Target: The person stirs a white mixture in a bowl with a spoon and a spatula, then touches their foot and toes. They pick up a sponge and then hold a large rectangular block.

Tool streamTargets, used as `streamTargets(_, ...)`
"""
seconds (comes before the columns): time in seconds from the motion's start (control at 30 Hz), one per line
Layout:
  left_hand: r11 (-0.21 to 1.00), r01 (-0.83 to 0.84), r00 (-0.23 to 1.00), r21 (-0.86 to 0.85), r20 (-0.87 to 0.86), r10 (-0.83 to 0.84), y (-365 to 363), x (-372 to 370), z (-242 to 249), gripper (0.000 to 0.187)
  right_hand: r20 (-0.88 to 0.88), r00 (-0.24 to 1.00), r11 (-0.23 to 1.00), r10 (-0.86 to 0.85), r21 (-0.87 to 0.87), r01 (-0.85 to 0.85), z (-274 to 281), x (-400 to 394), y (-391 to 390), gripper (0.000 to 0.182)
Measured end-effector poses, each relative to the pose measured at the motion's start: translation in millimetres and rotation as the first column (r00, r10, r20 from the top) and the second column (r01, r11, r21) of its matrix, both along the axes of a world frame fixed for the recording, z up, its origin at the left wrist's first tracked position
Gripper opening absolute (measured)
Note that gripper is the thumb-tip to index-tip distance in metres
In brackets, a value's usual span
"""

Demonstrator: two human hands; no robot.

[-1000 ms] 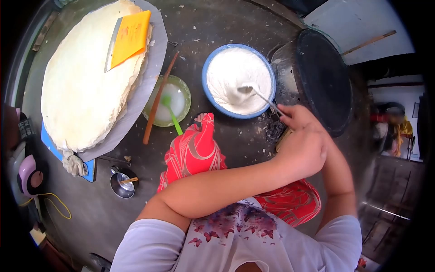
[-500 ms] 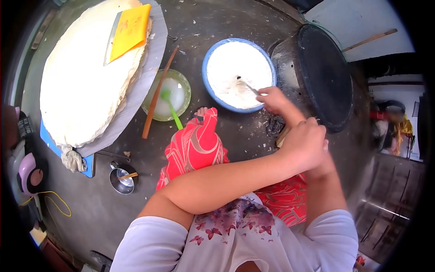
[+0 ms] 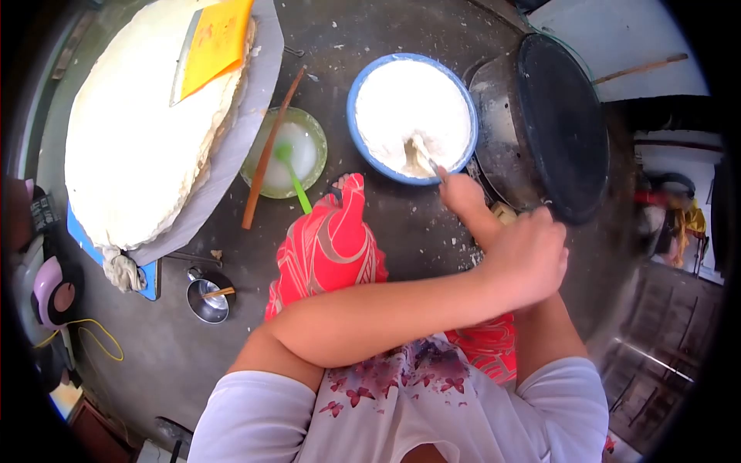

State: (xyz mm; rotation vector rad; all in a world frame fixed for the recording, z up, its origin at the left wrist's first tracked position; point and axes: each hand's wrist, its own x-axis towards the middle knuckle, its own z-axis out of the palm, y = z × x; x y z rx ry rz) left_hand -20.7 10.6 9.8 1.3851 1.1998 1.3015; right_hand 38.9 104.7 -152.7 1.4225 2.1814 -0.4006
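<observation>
My right hand (image 3: pixel 463 194) is closed around the handle of a slim utensil (image 3: pixel 430 162), probably metal. Its far end is coated in white batter, so its shape cannot be made out. The utensil dips into the thick white batter (image 3: pixel 413 100) near the close side of a blue-rimmed bowl (image 3: pixel 353 127). A furrow shows grey-brown beside it. My left arm crosses over my body, and my left hand (image 3: pixel 525 258) lies over my right forearm (image 3: pixel 540 309) with its fingers curled around it; the fingertips are partly hidden.
Left of the bowl, a pale green basin (image 3: pixel 315 174) holds cloudy liquid, a green spoon (image 3: pixel 297 185) and a wooden stick (image 3: pixel 266 166) across its rim. A stack of thin sheets (image 3: pixel 139 116) carries a yellow scraper (image 3: pixel 216 46). A dark round griddle (image 3: pixel 563 127) stands right; a metal cup (image 3: pixel 207 307) sits lower left.
My right hand has drawn the utensil toward me, near the bowl's close edge, opening a furrow in the batter. My left hand has shifted slightly down along with the forearm.
</observation>
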Motion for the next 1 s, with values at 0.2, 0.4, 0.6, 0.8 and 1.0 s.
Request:
streamTargets(0.2, 1.0, 0.01, 1.0, -0.012, -0.007, -0.01, 2.5, -0.9, 3.2, 0.016, -0.226, 0.964, 0.981, -0.137, -0.166, 0.1, 56.4, 6.9, 47.2, 0.03)
streamTargets(0.4, 0.995, -0.079, 0.997, 0.057, 0.002, 0.079, 1.8, -5.2, 5.6, 0.016, -0.321, 0.936, 0.964, 0.143, -0.167, -0.204, 124.0, 35.6, 62.3, 0.022)
streamTargets(0.6, 0.997, -0.064, 0.997, 0.034, 0.04, 0.063, 3.0, -7.8, 3.5, 0.014, 0.03, 0.994, 0.974, 0.106, -0.202, -0.098, 9.7, 16.1, 39.9, 0.022)
streamTargets(0.8, 1.0, -0.025, 0.999, 0.001, 0.019, 0.025, 4.6, -4.5, 2.8, 0.015, -0.082, 0.995, 0.986, 0.05, -0.153, -0.062, 60.6, 14.9, 60.1, 0.026)
streamTargets(1.0, 0.998, -0.052, 0.998, 0.022, 0.037, 0.051, 0.5, -7.1, 8.6, 0.015, -0.002, 0.975, 0.954, 0.223, -0.204, -0.218, 129.9, 24.3, 67.2, 0.026)
